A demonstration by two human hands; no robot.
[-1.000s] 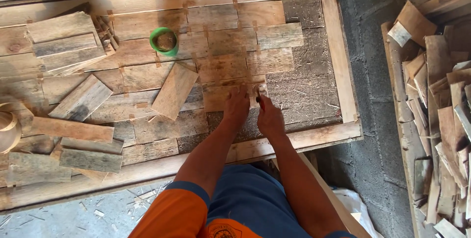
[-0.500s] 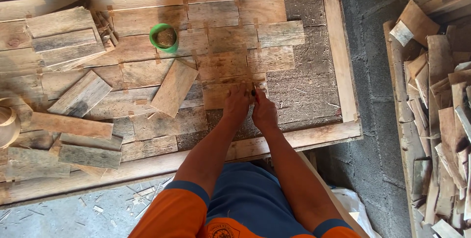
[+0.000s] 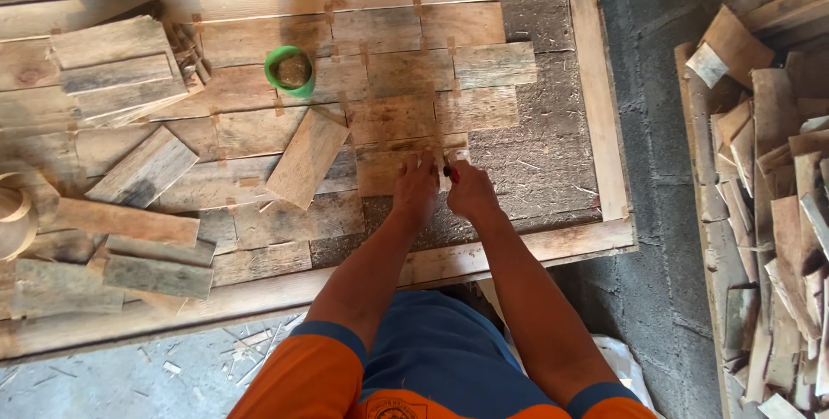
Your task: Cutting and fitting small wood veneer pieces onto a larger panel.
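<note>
My left hand (image 3: pixel 417 193) rests on a short wooden piece (image 3: pixel 393 163) in the lower row of a patchwork of flat wooden pieces laid inside a framed panel (image 3: pixel 596 108). My right hand (image 3: pixel 471 190) is beside it at the piece's right end, pinching a small red-tipped tool (image 3: pixel 453 175) whose kind I cannot tell. To the right of both hands the panel's dark rough backing (image 3: pixel 544 151) is bare.
A green tape roll (image 3: pixel 290 71) and a loose slanted plank (image 3: pixel 306 157) lie on the panel left of my hands. Stacked planks (image 3: pixel 112 65) and a brown tape roll (image 3: pixel 13 216) sit at the far left. A heap of wood offcuts (image 3: pixel 768 203) fills the right side.
Both hands have slid a little farther up onto the wooden piece. The right hand has closed in on the piece's right end, next to the left hand.
</note>
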